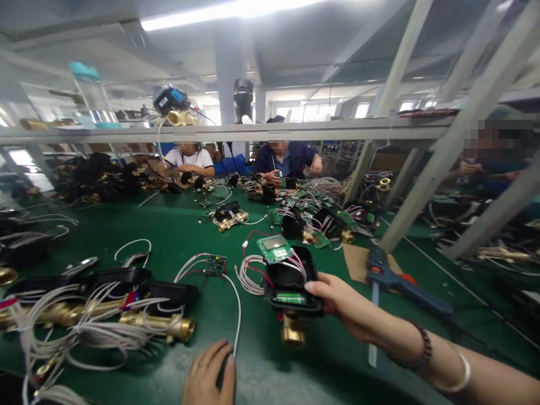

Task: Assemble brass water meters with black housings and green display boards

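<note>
My right hand is closed on the right edge of a black meter housing, its thumb over the rim. Inside the housing lies a green battery, and a brass fitting sticks out below. A green circuit board with a small display hangs at its back edge on thin wires, beside a coil of grey cable. My left hand rests low over the table with fingers apart. A white cable runs down to its fingertips from a bare circuit board; whether they touch is unclear.
Several brass meters with black housings and coiled cables crowd the left. A blue-grey hot glue gun lies on cardboard at right. More meters and boards fill the back, below a shelf; people sit opposite. Slanted posts stand at right.
</note>
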`<control>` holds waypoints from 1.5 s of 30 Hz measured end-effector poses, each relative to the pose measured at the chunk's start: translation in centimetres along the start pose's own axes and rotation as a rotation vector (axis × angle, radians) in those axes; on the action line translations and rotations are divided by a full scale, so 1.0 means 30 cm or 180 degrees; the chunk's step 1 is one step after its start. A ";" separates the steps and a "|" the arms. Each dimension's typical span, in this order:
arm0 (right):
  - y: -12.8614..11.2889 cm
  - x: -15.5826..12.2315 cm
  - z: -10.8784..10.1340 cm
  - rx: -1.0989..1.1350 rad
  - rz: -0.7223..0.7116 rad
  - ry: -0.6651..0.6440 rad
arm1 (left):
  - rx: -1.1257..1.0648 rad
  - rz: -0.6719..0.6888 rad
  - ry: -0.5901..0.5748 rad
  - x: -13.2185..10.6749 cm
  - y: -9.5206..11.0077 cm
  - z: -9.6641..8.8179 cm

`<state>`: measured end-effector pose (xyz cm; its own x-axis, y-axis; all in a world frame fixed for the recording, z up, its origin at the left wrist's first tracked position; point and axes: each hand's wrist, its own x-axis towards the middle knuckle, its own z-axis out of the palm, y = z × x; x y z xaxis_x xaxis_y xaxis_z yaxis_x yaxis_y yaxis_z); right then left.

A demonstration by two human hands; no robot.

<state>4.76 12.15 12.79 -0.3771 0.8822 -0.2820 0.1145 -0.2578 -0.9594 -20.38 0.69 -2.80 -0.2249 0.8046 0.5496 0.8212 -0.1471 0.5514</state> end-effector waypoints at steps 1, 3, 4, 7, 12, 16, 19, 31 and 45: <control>0.031 -0.059 -0.008 0.0059 -0.0145 -0.0036 | -0.0136 -0.0174 -0.0037 0.011 0.038 -0.014; 0.100 -0.158 -0.011 0.0196 -0.0399 -0.0069 | -0.0575 -0.0649 -0.0230 0.025 0.152 -0.038; 0.137 -0.199 -0.006 0.0274 -0.0469 -0.0045 | -0.0908 -0.0762 -0.0482 0.027 0.221 -0.047; 0.247 -0.293 0.032 0.0538 -0.0556 0.0093 | -0.1928 -0.0989 -0.0929 0.014 0.421 -0.046; 0.344 -0.409 0.061 0.0435 -0.0920 -0.0059 | -0.2291 -0.2062 -0.0299 0.011 0.562 0.000; 0.343 -0.481 -0.045 -0.0775 -0.1209 0.0257 | -0.2922 -0.2510 -0.0429 0.045 0.567 0.003; 0.322 -0.490 -0.138 -0.1111 -0.1301 0.1519 | -0.3043 -0.2501 -0.0751 0.053 0.593 -0.005; 0.303 -0.402 -0.162 -0.0239 -0.1251 0.1435 | -0.2623 -0.2153 -0.1247 0.018 0.619 0.027; 0.303 -0.395 -0.161 0.0136 -0.1153 0.1383 | -0.2438 -0.2050 -0.1086 0.014 0.607 0.033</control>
<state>14.70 1.27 7.43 0.0285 0.9960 0.0841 0.0074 0.0839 -0.9964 -4.99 -1.09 6.84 -0.2434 0.9615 -0.1275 0.0224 0.1370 0.9903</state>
